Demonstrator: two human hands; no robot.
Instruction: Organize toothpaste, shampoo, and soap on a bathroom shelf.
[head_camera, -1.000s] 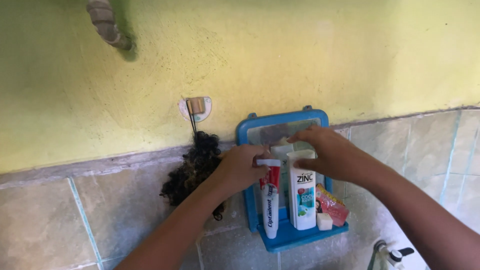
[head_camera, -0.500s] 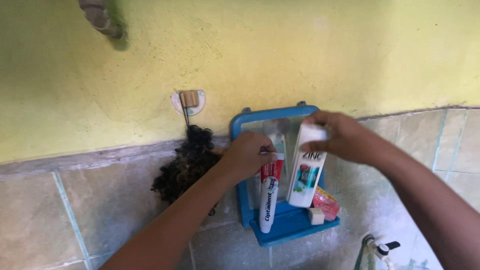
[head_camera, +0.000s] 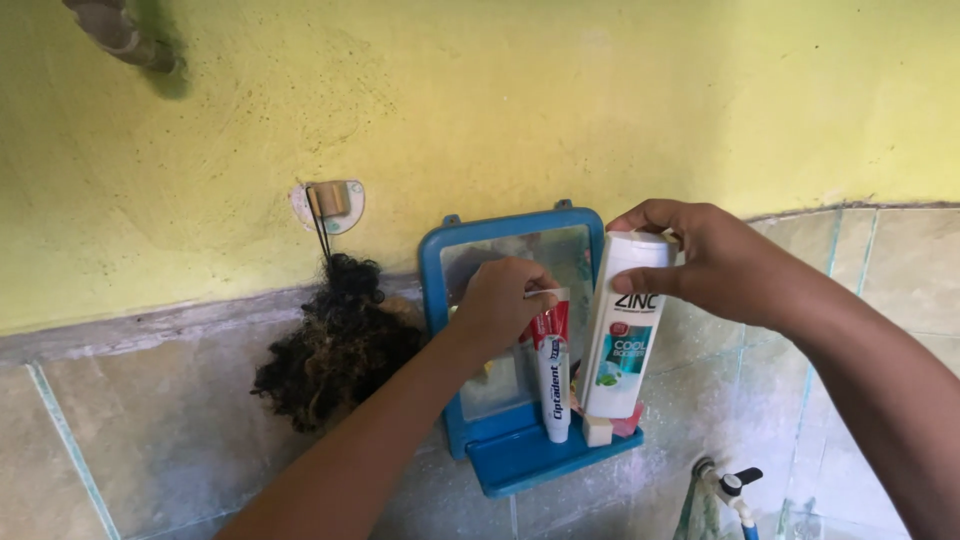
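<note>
My right hand (head_camera: 712, 262) grips the top of a white shampoo bottle (head_camera: 622, 342) and holds it lifted and tilted above the blue wall shelf (head_camera: 520, 462). My left hand (head_camera: 503, 303) holds the upper end of a red and white toothpaste tube (head_camera: 553, 378), which stands upright on the shelf against the blue-framed mirror (head_camera: 510, 250). A small white soap block (head_camera: 598, 431) and a red sachet (head_camera: 628, 424) lie on the shelf under the bottle.
A dark curly scrubber (head_camera: 335, 350) hangs from a wall hook (head_camera: 328, 203) left of the mirror. A tap (head_camera: 730, 485) juts out at the lower right. A pipe (head_camera: 120, 35) enters the yellow wall at the top left. Grey tiles cover the lower wall.
My right hand has lifted the shampoo bottle off the shelf and up to the right. The left hand has stayed on the toothpaste tube. The view has shifted so everything sits further left.
</note>
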